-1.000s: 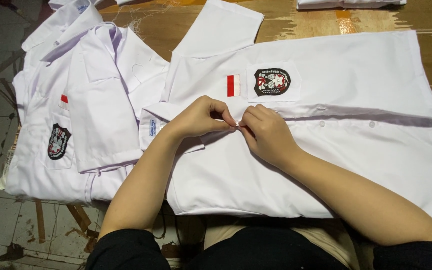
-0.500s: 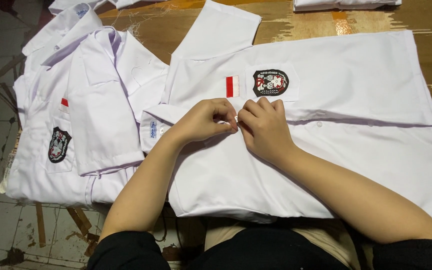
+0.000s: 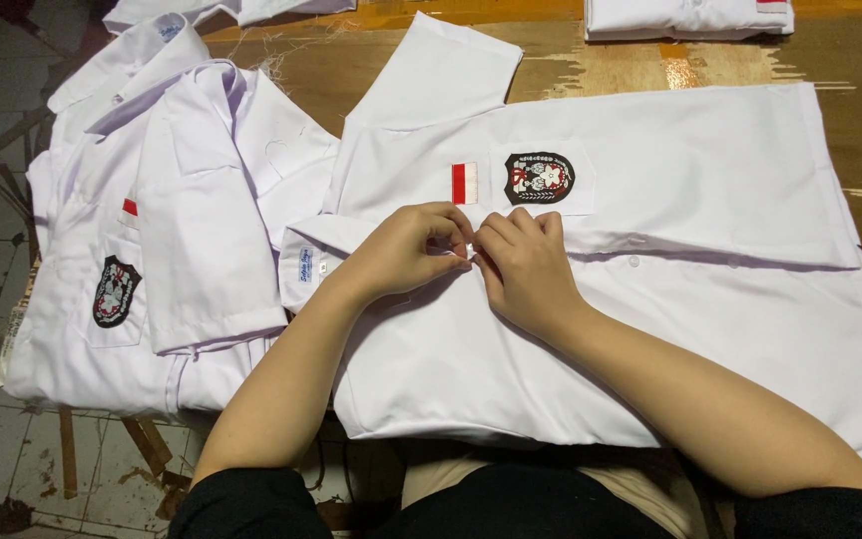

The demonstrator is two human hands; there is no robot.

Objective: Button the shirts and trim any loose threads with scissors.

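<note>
Pinching the placket of the white shirt (image 3: 650, 329) on the wooden table (image 3: 601, 65) | left hand (image 3: 406, 250), right hand (image 3: 521, 265): fingertips narrow, probably on a top button | lower buttons look closed | shirt pile (image 3: 152, 250) lies left

Just above the fingertips (image 3: 461, 252) sits a small red-and-white rectangular label (image 3: 463, 184), and right of it a dark shield-shaped badge (image 3: 539, 178). Left of the fingers — a small white collar label (image 3: 305, 265). Far left, another shield badge (image 3: 115, 290) and a red-white label (image 3: 129, 213).
</note>
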